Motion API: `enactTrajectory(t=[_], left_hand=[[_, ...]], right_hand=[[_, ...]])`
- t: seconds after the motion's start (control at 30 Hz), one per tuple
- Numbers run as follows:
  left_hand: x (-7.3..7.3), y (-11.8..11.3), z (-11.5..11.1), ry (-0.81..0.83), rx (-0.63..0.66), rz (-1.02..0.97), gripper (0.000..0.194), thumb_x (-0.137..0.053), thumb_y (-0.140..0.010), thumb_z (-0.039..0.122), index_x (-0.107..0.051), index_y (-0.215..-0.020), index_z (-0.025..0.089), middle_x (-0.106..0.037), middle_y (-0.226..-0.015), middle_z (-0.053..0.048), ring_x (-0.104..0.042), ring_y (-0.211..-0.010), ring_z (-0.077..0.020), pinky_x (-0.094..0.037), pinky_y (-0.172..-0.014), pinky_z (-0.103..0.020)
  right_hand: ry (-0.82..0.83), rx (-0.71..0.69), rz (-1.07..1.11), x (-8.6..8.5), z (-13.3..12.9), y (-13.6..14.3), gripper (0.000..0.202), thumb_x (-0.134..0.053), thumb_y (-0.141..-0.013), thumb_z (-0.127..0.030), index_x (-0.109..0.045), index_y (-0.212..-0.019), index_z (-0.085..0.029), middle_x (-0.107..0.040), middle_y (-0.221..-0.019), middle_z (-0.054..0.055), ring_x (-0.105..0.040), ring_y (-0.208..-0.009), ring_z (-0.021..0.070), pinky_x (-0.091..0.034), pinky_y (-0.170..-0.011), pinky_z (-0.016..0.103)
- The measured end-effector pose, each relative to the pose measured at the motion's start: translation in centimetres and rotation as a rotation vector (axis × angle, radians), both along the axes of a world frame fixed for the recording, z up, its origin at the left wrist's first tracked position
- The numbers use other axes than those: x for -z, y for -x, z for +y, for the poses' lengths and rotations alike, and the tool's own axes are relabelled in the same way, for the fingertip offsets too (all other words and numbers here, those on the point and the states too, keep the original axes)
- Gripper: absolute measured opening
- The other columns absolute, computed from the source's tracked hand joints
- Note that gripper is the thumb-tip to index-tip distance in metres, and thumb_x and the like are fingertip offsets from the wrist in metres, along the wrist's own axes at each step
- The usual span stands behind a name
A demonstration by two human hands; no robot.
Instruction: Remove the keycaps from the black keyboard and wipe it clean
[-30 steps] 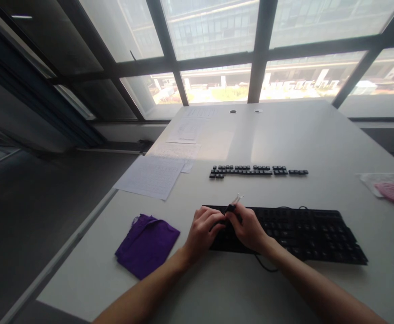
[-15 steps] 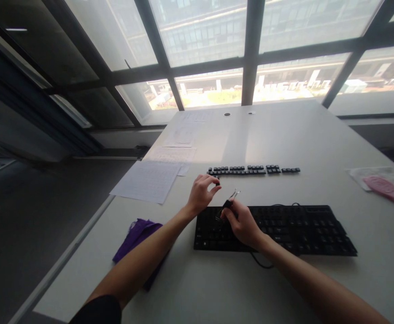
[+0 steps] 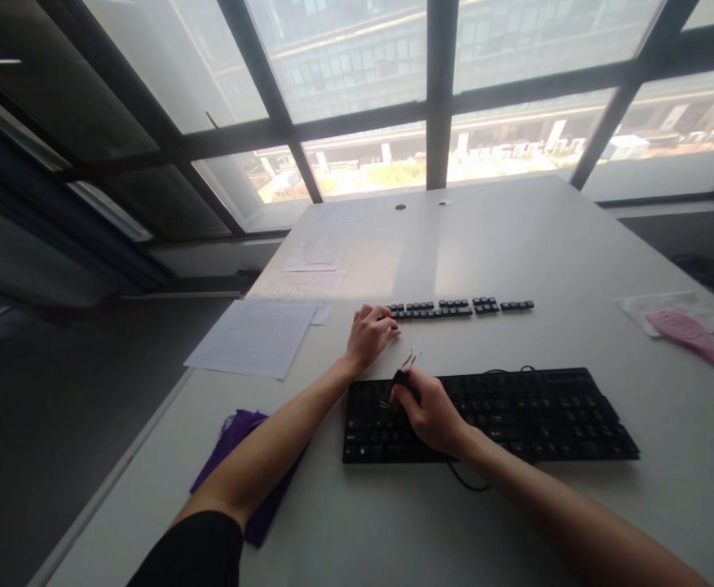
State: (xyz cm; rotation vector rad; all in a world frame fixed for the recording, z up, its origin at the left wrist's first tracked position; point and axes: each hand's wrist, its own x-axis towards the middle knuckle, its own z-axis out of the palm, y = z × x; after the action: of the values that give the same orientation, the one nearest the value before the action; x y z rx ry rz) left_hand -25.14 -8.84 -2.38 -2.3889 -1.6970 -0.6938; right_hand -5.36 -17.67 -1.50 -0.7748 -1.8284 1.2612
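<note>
At the left end of the key caps (image 3: 456,312), the left hand (image 3: 369,336) curls its fingers, grip impossible to tell, while the right hand (image 3: 434,412) has fingers closed on the wire tool (image 3: 400,377) above the keyboard (image 3: 540,416).

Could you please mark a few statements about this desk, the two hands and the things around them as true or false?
1. The right hand holds a small black tool with wire prongs. True.
2. The left hand rests on the purple cloth. False: it is at the left end of the loose keycaps; only the left forearm passes over the cloth.
3. The loose keycaps lie between the keyboard and the windows. True.
4. The pink brush-like item lies left of the keyboard. False: it is to the right, partly over a clear bag.
5. Paper sheets lie along the desk's left side. True.
</note>
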Motion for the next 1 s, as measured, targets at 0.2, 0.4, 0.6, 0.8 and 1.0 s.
enactTrajectory(t=[0.2, 0.4, 0.6, 0.8, 1.0], left_hand=[[0.3, 0.2, 0.3, -0.008, -0.037, -0.018, 0.008, -0.076, -0.083, 0.031, -0.075, -0.086, 0.023, -0.066, -0.111, -0.006, -0.050, -0.107, -0.0273, -0.039, -0.091, -0.042], [0.7, 0.3, 0.6, 0.003, -0.059, -0.054, 0.008, -0.077, -0.082, 0.030, -0.074, -0.087, 0.024, -0.066, -0.111, -0.006, -0.050, -0.108, -0.0270, -0.040, -0.092, -0.042], [-0.5, 0.6, 0.2, -0.008, -0.100, -0.093, 0.011, -0.077, -0.081, 0.032, -0.074, -0.087, 0.023, -0.066, -0.110, -0.006, -0.052, -0.106, -0.0272, -0.041, -0.091, -0.042], [-3.3, -0.5, -3.9, -0.039, -0.149, -0.201, 0.010, -0.062, -0.092, 0.023, -0.072, -0.089, 0.021, -0.067, -0.104, -0.006, -0.054, -0.100, -0.0240, -0.042, -0.094, -0.040], [-3.1, -3.3, -10.9, 0.137, -0.080, -0.345, 0.019, -0.054, -0.092, 0.013, -0.070, -0.096, 0.023, -0.067, -0.100, -0.004, -0.056, -0.098, -0.0220, -0.046, -0.091, -0.038]], right_hand=[[-0.013, 0.004, -0.012, 0.1, 0.0, 0.0, 0.012, -0.051, -0.096, -0.017, -0.054, -0.085, -0.020, -0.064, -0.075, 0.000, -0.058, -0.068, 0.0161, -0.043, -0.067, 0.027], [-0.014, 0.002, -0.020, 0.1, -0.1, -0.1, 0.012, -0.051, -0.096, -0.017, -0.056, -0.085, -0.020, -0.063, -0.075, 0.000, -0.058, -0.067, 0.0162, -0.043, -0.067, 0.028], [-0.041, 0.094, 0.048, 0.3, 0.1, 0.0, 0.007, -0.055, -0.094, -0.020, -0.059, -0.089, -0.019, -0.066, -0.081, 0.003, -0.059, -0.073, 0.0183, -0.046, -0.071, 0.031], [0.060, 0.279, 0.275, 0.2, 0.6, 0.1, 0.009, -0.052, -0.097, -0.023, -0.060, -0.094, -0.020, -0.063, -0.082, 0.003, -0.060, -0.074, 0.0184, -0.049, -0.069, 0.031], [-0.040, 0.246, 0.138, -0.8, 0.6, -1.1, 0.009, -0.052, -0.096, -0.019, -0.061, -0.094, -0.021, -0.062, -0.092, 0.005, -0.059, -0.082, 0.0202, -0.049, -0.078, 0.034]])
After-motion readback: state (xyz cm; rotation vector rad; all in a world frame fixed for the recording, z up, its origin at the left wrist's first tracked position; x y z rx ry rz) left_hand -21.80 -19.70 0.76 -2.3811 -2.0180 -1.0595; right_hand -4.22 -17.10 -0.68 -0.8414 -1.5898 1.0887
